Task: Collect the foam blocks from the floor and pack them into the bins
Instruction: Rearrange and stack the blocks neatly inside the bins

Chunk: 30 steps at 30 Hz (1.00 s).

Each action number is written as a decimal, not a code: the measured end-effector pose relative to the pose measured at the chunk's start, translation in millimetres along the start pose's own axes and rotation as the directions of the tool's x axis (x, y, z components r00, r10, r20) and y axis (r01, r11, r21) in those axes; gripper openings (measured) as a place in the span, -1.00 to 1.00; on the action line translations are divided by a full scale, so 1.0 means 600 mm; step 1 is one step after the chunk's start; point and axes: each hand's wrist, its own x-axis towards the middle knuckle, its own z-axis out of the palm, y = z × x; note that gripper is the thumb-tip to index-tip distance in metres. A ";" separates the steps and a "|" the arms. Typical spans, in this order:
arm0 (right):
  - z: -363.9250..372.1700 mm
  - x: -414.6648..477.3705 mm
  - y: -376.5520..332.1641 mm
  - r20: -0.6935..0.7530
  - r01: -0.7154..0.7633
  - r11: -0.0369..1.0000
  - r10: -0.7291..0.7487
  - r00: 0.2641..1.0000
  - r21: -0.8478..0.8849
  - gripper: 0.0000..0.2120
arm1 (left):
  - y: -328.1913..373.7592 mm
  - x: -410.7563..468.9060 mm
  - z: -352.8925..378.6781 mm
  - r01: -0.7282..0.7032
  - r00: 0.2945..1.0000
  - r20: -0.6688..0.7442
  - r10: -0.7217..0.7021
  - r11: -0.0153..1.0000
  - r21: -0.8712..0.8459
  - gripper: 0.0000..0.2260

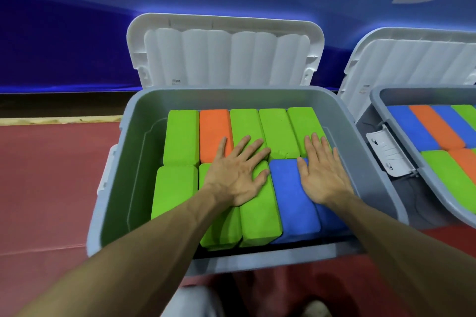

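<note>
A grey bin [116, 188] in front of me holds two rows of foam blocks. The far row has several green blocks [181, 134] and one orange block [212, 128]. The near row has green blocks [173, 188] on the left and a blue block [291, 195] on the right. My left hand [238, 172] lies flat, fingers spread, pressing on the green blocks in the middle. My right hand [322, 172] lies flat on the blue block, its fingertips reaching the far green block [301, 121].
The bin's white lid [224, 54] stands open against a blue wall. A second grey bin [381, 100] at the right holds blue, orange and green blocks, with its own white lid [412, 59] open behind. Red floor [46, 188] lies to the left.
</note>
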 end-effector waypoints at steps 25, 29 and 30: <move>-0.008 0.005 -0.033 0.068 0.025 0.996 -0.019 0.997 -0.088 -0.36 | -0.132 -0.111 0.003 0.310 0.948 -0.055 -0.315 0.948 -0.075 -0.50; -0.012 -0.003 -0.045 0.080 -0.017 0.997 0.024 0.997 -0.081 -0.41 | -0.129 -0.120 0.002 0.346 0.934 -0.038 -0.354 0.927 -0.145 -0.53; -0.014 -0.007 -0.057 0.075 -0.040 0.997 0.045 0.996 -0.065 -0.42 | -0.129 -0.122 0.001 0.342 0.935 -0.034 -0.352 0.925 -0.167 -0.53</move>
